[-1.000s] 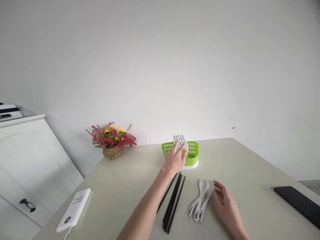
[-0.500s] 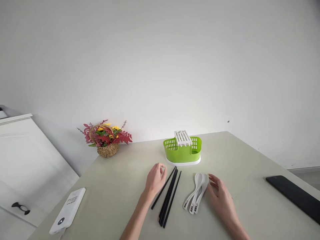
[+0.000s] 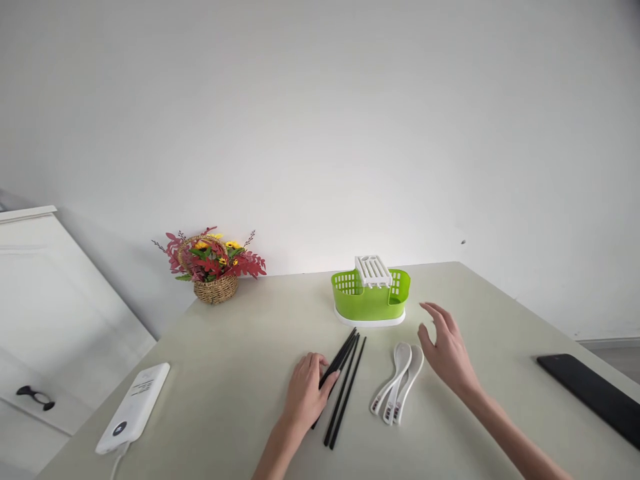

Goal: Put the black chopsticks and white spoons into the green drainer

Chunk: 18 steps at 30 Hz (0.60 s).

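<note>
Nearest to me, my left hand (image 3: 306, 393) lies palm down on the pale worktop (image 3: 240, 373), its fingers curled over the near part of the black chopsticks (image 3: 344, 381); I cannot tell whether they are truly pinched or only covered. The chopsticks lie flat in a loose bundle, their long axis running from the near left to the far right, far ends pointing toward the green holder and fanning slightly apart there. Just to their right lie the white spoons (image 3: 397, 385), nested together, on much the same slant: handles toward me and to the left, bowls away and to the right. My right hand (image 3: 447, 347) is raised beside the spoon bowls, fingers spread and loose, holding nothing and, as far as I can see, touching nothing. Off to the near left a white power bank (image 3: 134, 408) rests flat with its cable running off the edge. At the right edge lies a black phone (image 3: 590, 393). Farther back, beyond the chopstick tips, the green cutlery holder (image 3: 371, 299) stands upright on its white base, a white slotted insert at its top. At the far left, close to the wall, sits a wicker flower basket (image 3: 213, 263).
</note>
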Tool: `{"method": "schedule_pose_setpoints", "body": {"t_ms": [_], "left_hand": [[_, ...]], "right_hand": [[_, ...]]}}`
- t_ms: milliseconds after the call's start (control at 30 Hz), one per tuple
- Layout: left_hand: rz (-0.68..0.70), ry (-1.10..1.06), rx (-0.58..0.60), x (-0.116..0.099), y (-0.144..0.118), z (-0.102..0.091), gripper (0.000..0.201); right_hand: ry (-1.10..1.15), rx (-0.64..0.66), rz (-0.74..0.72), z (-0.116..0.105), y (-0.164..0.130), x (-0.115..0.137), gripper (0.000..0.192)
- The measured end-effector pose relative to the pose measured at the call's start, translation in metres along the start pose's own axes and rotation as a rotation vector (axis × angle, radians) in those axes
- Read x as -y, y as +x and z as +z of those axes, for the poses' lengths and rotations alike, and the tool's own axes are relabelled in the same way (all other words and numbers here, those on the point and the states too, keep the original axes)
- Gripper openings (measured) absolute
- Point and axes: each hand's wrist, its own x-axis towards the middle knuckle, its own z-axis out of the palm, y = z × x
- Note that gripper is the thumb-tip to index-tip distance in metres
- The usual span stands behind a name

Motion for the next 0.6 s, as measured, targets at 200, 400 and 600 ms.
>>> {"method": "schedule_pose_setpoints", "body": {"t_ms": [200, 400, 600], "left_hand": [[-0.004, 0.070, 0.002, 0.005, -0.005, 0.000, 0.023], [-0.084, 0.062, 0.016, 0.018, -0.016, -0.013, 0.021], [-0.068, 0.029, 0.015, 0.025, -0.021, -0.021, 0.030]], "right_hand": [[-0.110, 0.195, -0.149, 0.024, 0.045, -0.007, 0.050], [-0.146, 0.326, -0.152, 0.035, 0.033, -0.020, 0.052], [-0.137, 0.368, -0.147, 0.026, 0.029, -0.023, 0.053]]}}
